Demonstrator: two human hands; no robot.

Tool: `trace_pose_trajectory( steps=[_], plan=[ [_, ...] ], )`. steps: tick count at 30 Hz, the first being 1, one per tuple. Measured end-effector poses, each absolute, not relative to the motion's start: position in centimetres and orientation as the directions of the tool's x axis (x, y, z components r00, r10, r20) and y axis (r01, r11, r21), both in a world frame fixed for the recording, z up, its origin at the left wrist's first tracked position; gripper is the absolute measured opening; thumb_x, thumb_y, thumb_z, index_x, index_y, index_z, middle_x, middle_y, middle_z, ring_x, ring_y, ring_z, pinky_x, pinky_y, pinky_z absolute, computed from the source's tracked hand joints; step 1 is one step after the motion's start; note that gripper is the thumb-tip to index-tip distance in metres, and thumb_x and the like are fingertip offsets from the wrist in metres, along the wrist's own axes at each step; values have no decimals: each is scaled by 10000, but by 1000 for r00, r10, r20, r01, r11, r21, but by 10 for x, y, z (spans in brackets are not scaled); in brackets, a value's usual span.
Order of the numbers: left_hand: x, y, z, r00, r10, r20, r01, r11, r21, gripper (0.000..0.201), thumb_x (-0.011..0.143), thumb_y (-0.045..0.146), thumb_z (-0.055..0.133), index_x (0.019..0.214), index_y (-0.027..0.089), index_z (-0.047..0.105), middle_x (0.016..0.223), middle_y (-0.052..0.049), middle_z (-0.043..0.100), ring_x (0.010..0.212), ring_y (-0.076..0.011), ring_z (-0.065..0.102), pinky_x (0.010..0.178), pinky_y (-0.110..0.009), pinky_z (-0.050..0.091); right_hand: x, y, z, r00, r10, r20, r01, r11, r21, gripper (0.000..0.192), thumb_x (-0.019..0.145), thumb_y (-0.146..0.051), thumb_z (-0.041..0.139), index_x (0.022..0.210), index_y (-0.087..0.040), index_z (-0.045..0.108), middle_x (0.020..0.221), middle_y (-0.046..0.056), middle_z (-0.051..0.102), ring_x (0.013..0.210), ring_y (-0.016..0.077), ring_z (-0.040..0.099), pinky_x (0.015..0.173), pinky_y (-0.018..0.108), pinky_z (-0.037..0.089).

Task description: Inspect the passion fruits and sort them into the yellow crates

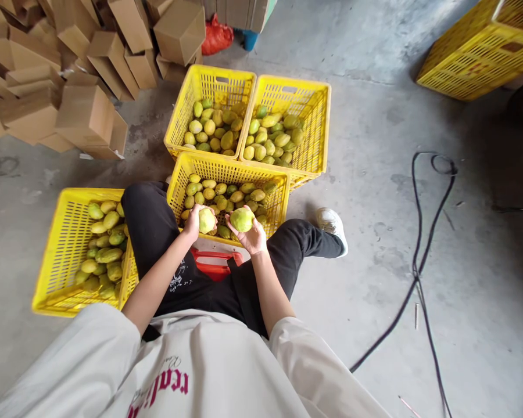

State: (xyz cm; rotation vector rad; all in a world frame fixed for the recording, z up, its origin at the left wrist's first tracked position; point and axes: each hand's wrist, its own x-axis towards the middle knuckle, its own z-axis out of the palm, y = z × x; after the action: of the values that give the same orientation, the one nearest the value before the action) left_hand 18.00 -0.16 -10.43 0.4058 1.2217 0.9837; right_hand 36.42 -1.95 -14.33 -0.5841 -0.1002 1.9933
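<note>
Seated over front crate [226,168], left hand [193,222] cupping one mango [206,220], right hand [253,235] cradling another mango [242,219] palm-up, faces exposed, presumably for inspection.

Four yellow crates [314,125] of mangoes are sitting on the floor, two hands [193,223] are each holding one mango [242,220].

Concrete floor [375,261]: 4 yellow crates [309,104], cardboard boxes [82,116], black cable [418,261].
</note>
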Motion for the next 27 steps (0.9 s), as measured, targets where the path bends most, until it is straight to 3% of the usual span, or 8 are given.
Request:
trace_pose_trajectory(
  steps=[7,12,17,22,27],
  plan=[
    [179,-1,-107,7,786,-618,-406,567,716,303,744,409,446,672,143,572,515,-56,592,412,-169,573,428,-253,430,367,-19,-147,-331,850,-411,-817,-476,-326,319,764,-431,637,1034,-276,570,1042,32,673,1107,230,610,825,454,570],
    [179,0,-110,6,753,-657,-401,604,689,315,760,403,411,681,147,578,527,-63,598,444,-173,585,438,-253,435,368,-17,-143,-346,872,-346,-854,-445,-269,268,780,-365,554,1017,-243,580,1075,57,669,1171,276,568,905,551,506],
    [180,0,-110,46,743,-668,-501,595,628,356,787,409,412,783,131,635,621,-69,637,567,-179,624,533,-264,489,363,-17,-145,-343,880,-328,-830,-447,-332,289,742,-268,615,1028,-276,577,1064,12,668,1168,252,578,947,525,500],
    [183,-1,-109,145,803,-577,-527,557,642,286,786,311,516,938,116,659,757,-34,652,666,-141,636,608,-233,510,360,-14,-151,-309,825,-473,-804,-492,-333,325,776,-450,649,1044,-282,572,1039,10,674,1090,228,632,878,455,568],
    [184,-1,-105,191,766,-614,-491,617,615,267,814,396,558,924,161,619,704,-16,617,650,-204,672,565,-305,535,362,-9,-156,-268,713,-648,-778,-557,-291,416,801,-587,545,977,-213,590,793,33,684,912,231,696,671,327,621]
  ],
)
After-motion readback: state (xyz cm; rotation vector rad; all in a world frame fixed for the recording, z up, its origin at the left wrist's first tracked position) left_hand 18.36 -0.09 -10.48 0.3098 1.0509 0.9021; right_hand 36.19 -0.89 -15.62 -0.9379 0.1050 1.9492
